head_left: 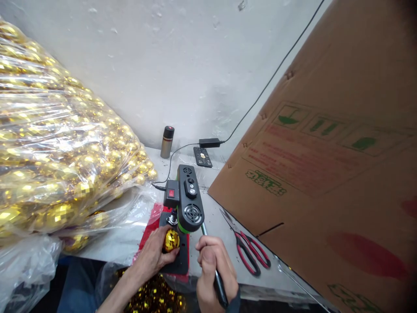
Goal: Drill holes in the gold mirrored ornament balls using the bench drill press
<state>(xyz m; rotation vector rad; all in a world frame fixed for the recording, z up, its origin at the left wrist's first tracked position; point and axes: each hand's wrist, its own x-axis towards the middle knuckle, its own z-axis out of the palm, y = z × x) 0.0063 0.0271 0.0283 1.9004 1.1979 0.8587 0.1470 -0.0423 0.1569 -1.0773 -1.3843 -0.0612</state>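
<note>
My left hand (155, 252) pinches a shiny gold faceted ball (171, 241) between thumb and fingers, on the black base plate of a small bench machine. The machine (190, 195) has a black and green head with round vents and a red switch on its side box. The head sits just above and behind the ball. My right hand (216, 269) is wrapped round the machine's lever (220, 288), a metal rod with a black grip that slants down toward me. A red sheet (152, 226) lies beneath the base.
A clear bag of gold balls (65, 143) fills the left side. A large cardboard box (312, 165) stands right, with red-handled scissors (249, 252) beside it. Behind are a bottle (167, 142), phone (202, 157) and power adapter (209, 142). Gold pieces (153, 295) lie below the table edge.
</note>
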